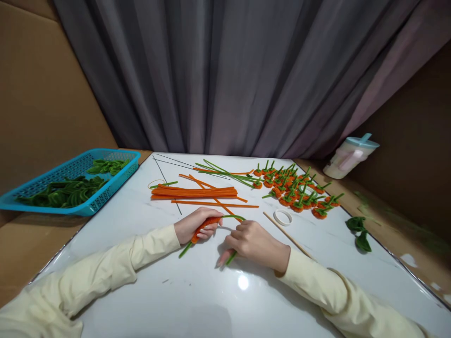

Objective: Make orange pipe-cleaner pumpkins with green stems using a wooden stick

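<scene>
My left hand is closed around a fuzzy orange pipe-cleaner coil, shaped like a tube. A green pipe cleaner shows at both ends of the coil, with a short piece sticking out toward me. Its longer end arcs across to my right hand, whose fingers are closed on it; a green tip shows below them. Beyond my hands lies a bundle of orange pipe cleaners, with a few loose ones around it. Long green pipe cleaners rest behind that bundle.
Many small orange pumpkin shapes with green stems stand at the back right. Near them are a white ring and a wooden stick. Green leaves lie far right. A blue basket holds green pieces; a lidded cup stands behind.
</scene>
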Action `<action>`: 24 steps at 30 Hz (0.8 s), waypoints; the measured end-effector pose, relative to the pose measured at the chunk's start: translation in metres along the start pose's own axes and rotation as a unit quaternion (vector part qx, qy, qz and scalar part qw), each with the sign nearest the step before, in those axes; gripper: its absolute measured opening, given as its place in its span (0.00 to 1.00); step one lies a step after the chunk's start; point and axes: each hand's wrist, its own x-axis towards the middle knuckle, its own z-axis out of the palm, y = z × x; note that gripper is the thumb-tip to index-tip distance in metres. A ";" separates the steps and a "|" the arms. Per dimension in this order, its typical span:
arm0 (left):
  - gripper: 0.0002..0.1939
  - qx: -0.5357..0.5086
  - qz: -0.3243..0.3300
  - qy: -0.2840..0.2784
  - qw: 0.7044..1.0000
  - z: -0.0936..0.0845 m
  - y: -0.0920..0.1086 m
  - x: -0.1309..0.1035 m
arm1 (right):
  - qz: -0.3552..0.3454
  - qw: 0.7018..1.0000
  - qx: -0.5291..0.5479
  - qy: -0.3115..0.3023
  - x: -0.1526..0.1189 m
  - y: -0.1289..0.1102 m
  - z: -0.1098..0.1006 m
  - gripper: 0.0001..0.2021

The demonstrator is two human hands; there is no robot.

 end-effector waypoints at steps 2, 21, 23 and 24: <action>0.13 0.026 0.012 -0.002 1.000 0.000 0.001 -0.001 | -0.009 1.000 -0.020 0.009 -0.002 0.007 -0.002 0.24; 0.17 0.084 0.050 -0.060 0.993 -0.003 -0.001 -0.003 | -0.045 0.998 -0.029 0.033 -0.018 0.012 -0.014 0.23; 0.17 0.085 0.040 -0.055 0.994 -0.005 -0.002 -0.002 | -0.030 0.999 0.001 0.024 -0.018 0.007 -0.012 0.22; 0.16 0.080 0.035 -0.050 0.995 -0.005 -0.002 -0.002 | -0.017 0.999 0.026 0.014 -0.017 0.005 -0.011 0.22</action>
